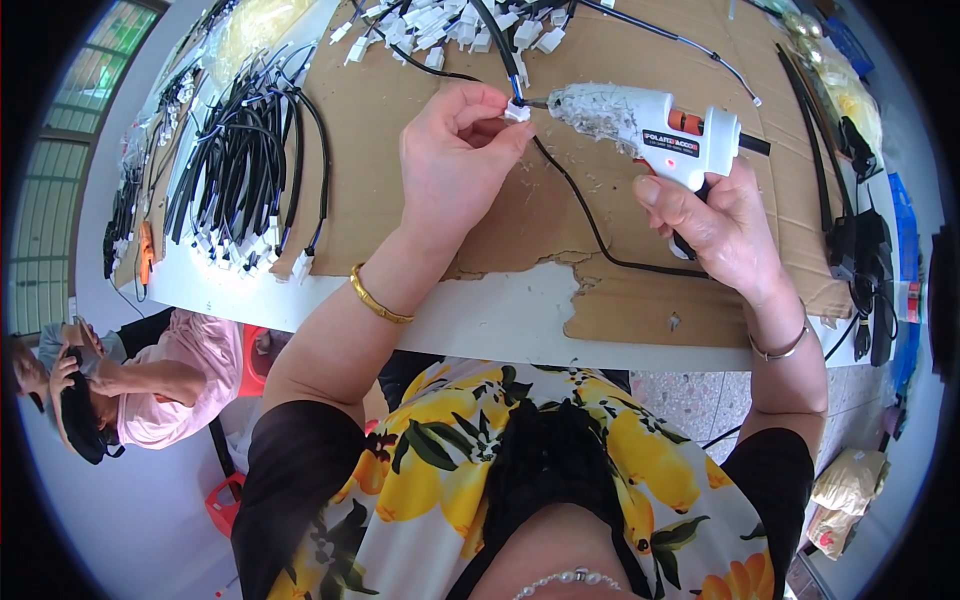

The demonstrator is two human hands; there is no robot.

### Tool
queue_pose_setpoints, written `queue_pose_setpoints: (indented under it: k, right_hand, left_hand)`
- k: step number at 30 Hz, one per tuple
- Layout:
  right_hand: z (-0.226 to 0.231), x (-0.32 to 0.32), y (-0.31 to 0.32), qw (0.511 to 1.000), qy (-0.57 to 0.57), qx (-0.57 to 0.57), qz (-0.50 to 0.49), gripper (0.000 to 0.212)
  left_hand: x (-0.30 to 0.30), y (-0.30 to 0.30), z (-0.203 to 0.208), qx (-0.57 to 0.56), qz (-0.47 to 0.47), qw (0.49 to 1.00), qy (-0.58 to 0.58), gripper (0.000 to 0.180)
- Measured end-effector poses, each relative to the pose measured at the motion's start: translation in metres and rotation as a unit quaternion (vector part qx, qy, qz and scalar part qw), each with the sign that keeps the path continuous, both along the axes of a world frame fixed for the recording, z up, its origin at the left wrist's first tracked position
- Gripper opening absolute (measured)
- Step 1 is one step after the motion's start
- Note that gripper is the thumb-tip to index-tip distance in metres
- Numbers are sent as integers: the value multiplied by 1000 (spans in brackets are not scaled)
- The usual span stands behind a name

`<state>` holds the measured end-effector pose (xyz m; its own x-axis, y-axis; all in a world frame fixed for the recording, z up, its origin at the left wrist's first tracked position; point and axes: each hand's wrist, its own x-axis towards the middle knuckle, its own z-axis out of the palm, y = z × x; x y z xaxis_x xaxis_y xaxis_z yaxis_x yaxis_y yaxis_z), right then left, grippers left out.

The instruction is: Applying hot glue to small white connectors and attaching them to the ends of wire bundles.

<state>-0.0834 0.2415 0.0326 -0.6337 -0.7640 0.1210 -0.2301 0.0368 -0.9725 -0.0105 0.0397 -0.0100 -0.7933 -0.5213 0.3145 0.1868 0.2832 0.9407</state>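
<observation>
Between the thumb and fingers of my left hand (pixel 462 140) is a small white plug connector (pixel 517 112), from which a black cable (pixel 494 35) with blue and white wire ends runs up and away. My right hand (pixel 715 215) is wrapped round the handle of a white hot glue gun (pixel 640 120). Dried glue strings coat the gun's front. Its metal nozzle (pixel 537 103) points left and is right at the connector's wire side; whether it touches I cannot tell. An orange part shows in the gun's top, and a small red light glows on its side.
Left lies a bundle of black cables (pixel 235 150) with white connectors; more connectors (pixel 450 30) are heaped at the back. Torn cardboard (pixel 640 300) covers the white table (pixel 500 315). A black cord (pixel 590 215) crosses it below the gun. Black adapters (pixel 860 250) hang right; two people (pixel 165 385) sit left.
</observation>
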Motion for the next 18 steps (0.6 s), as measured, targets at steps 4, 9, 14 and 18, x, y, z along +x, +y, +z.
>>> queue_pose_setpoints:
  k: [4,9,14,18]
  right_hand:
    - [2,0,1,999,-17,29,6,16]
    - [0,-1,1,999,-4,40,6,16]
    - [0,0,0,1000,10,28,3,17]
    - [1,1,0,999,-3,47,-3,17]
  left_hand:
    - [1,1,3,-32,16,999,-2,21]
    - [1,3,4,-45,27,999,-13,18]
    - [1,3,3,-77,28,996,-28,19]
    - [1,2,2,-81,28,996,-30,19]
